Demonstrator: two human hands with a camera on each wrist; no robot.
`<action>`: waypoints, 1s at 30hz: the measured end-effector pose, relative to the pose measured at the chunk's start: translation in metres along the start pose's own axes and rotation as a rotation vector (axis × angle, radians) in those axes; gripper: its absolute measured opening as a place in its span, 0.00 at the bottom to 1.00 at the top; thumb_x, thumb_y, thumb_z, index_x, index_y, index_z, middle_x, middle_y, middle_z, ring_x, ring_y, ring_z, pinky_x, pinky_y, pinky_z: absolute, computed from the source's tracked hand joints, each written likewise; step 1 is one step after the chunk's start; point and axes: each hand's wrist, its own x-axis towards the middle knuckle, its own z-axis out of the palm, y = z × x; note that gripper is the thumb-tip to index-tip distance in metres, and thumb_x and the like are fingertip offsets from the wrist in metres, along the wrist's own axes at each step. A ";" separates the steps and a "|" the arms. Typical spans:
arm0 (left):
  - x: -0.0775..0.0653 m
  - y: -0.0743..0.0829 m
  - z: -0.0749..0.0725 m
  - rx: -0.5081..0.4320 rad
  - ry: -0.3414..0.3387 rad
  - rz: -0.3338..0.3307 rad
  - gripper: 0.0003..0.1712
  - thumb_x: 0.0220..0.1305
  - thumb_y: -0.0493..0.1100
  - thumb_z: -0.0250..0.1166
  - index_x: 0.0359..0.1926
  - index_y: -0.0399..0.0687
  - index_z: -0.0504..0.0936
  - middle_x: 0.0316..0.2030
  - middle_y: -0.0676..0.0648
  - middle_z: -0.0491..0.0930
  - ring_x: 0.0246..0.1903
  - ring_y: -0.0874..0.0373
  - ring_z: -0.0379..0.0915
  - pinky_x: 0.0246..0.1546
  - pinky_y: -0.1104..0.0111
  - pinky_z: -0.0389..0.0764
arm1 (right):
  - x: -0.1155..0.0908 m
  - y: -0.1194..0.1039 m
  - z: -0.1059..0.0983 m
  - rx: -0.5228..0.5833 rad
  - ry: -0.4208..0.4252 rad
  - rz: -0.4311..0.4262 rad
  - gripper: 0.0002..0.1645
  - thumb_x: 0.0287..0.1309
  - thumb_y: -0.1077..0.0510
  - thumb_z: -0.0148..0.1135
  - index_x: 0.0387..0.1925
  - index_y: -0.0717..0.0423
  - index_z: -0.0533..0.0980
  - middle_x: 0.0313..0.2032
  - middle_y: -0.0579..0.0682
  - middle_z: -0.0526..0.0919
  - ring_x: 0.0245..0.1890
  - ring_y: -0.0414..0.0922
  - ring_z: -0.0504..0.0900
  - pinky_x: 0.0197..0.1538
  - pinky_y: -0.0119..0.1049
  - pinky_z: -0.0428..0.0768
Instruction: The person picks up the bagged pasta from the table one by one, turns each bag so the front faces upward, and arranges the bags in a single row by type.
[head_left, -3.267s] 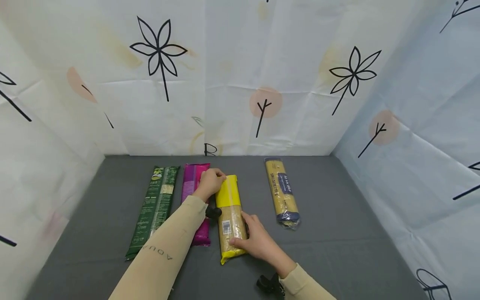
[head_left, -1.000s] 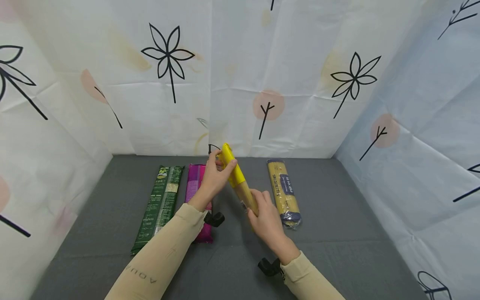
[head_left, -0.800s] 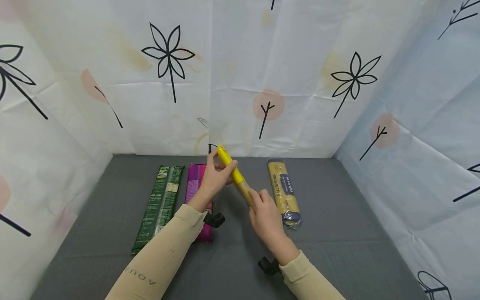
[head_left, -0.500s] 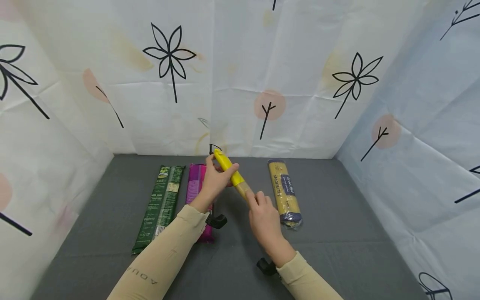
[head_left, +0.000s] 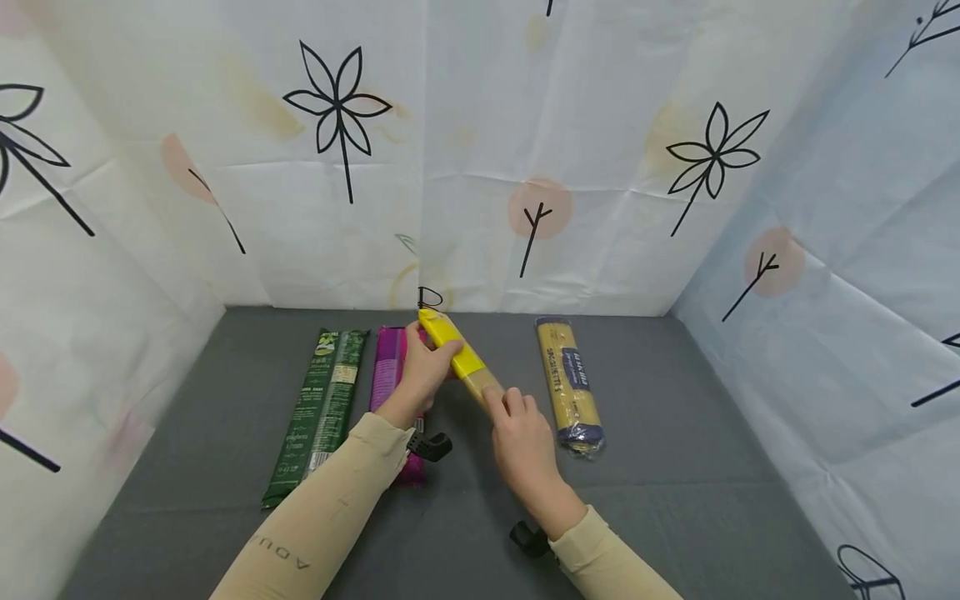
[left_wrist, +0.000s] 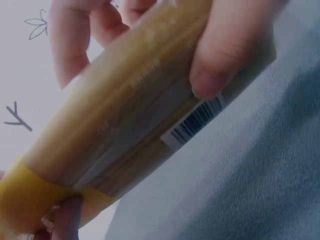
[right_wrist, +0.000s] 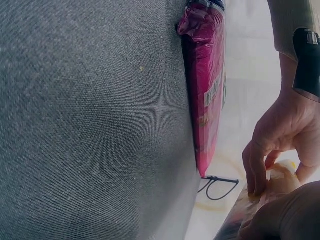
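A pack of spaghetti (head_left: 468,364) with a yellow end and a clear section is held above the table, slanting from upper left to lower right. My left hand (head_left: 422,369) grips its yellow end, thumb across the near face. Around the lower part, my right hand (head_left: 527,446) holds on and covers that end. In the left wrist view a barcode (left_wrist: 196,121) shows on the clear wrapper (left_wrist: 120,120), beside my right thumb. The right wrist view catches my left hand (right_wrist: 282,130) with fingers bent over the pack.
On the grey table (head_left: 660,533) lie a green pack (head_left: 318,417) at left, a magenta pack (head_left: 386,367) partly behind my left arm, and a blue-labelled spaghetti pack (head_left: 567,383) at right. Patterned white cloth (head_left: 480,150) encloses the back and sides.
The yellow-ended spaghetti pack lay on the table at first and was lifted by both hands. Over the last second its yellow end has dipped and shifted left, and the pack has turned.
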 end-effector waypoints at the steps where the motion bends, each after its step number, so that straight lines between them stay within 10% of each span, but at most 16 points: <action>1: 0.000 0.000 0.000 -0.016 0.009 -0.007 0.45 0.62 0.41 0.66 0.70 0.58 0.45 0.55 0.38 0.64 0.50 0.43 0.76 0.37 0.58 0.83 | 0.000 0.000 0.000 -0.001 -0.004 0.001 0.31 0.46 0.66 0.71 0.54 0.50 0.74 0.33 0.51 0.69 0.28 0.48 0.71 0.25 0.38 0.75; 30: -0.005 0.022 -0.003 -0.157 0.002 -0.041 0.28 0.70 0.42 0.59 0.67 0.43 0.61 0.55 0.42 0.71 0.53 0.49 0.74 0.48 0.59 0.79 | -0.010 0.006 0.001 0.249 -0.070 0.127 0.44 0.47 0.57 0.70 0.67 0.48 0.65 0.54 0.56 0.66 0.52 0.55 0.67 0.51 0.50 0.73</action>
